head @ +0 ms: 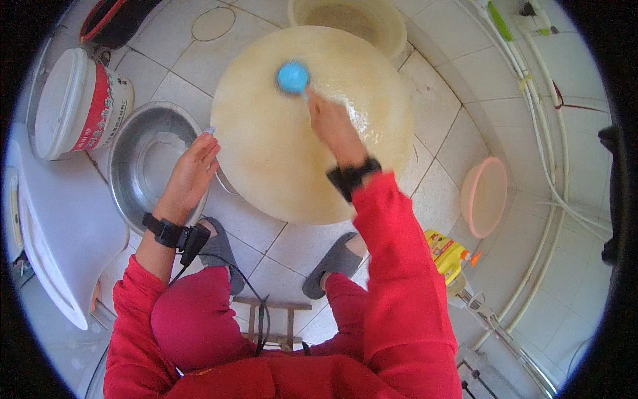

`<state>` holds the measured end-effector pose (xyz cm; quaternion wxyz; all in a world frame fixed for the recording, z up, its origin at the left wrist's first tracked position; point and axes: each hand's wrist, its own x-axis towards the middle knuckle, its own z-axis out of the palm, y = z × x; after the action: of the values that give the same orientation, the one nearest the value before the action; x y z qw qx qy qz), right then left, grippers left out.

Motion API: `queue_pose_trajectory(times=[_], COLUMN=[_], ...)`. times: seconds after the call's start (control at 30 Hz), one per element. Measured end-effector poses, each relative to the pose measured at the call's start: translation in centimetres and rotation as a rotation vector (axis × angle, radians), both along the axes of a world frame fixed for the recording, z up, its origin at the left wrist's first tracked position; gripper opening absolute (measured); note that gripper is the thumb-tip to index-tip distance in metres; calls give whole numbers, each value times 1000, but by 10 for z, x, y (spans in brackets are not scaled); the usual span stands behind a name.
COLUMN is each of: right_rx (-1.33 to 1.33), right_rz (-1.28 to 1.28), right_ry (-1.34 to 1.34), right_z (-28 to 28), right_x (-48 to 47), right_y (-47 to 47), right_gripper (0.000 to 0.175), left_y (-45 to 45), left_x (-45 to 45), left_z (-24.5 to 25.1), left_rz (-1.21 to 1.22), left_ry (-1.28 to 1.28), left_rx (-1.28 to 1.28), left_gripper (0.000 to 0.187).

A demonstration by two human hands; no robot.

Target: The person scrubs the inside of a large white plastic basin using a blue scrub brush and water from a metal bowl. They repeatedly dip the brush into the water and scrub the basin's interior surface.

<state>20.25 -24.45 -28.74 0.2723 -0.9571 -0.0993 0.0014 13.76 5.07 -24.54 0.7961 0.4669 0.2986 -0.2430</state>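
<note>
In my right hand (335,124) is the handle of a round blue scrubbing brush (292,78), its bristles blurred. The brush is over the upper left part of a large, round, cream-coloured board or tabletop (279,154), whose surface shines wet near my wrist. At the board's left edge is my left hand (192,172), fingers stretched and close together; whether they press on the rim is not clear. Below that hand lies a wide stainless steel basin (130,164), partly hidden by my forearm. A second metal rim (227,182) shows from under the board.
Behind the board stands a beige plastic tub (396,35). To the left are a white lidded bucket (102,107) and a white curved plastic piece (65,224). On the right are a pink basin (483,197), a yellow detergent bottle (446,254) and wall pipes (551,149). A wooden stool (290,324) is below me.
</note>
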Motion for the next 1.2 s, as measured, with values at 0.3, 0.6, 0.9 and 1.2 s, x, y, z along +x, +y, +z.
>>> queue_pose_trajectory(times=[0.3, 0.6, 0.9, 1.2], right_rx=[-199, 73, -121, 78], right_rz=[-280, -20, -411, 150], right_ry=[-60, 66, 118, 160], right_z=[14, 0, 4, 8], right_x=[-8, 10, 83, 18], right_y=[-167, 22, -112, 65], right_gripper=[31, 30, 30, 32], left_y=[17, 12, 12, 15], left_x=[-6, -3, -10, -9], left_z=[-17, -9, -7, -7], left_rz=[100, 90, 33, 15], left_ry=[-28, -55, -48, -78], left_rx=[-17, -22, -26, 5], left_gripper=[48, 54, 67, 71])
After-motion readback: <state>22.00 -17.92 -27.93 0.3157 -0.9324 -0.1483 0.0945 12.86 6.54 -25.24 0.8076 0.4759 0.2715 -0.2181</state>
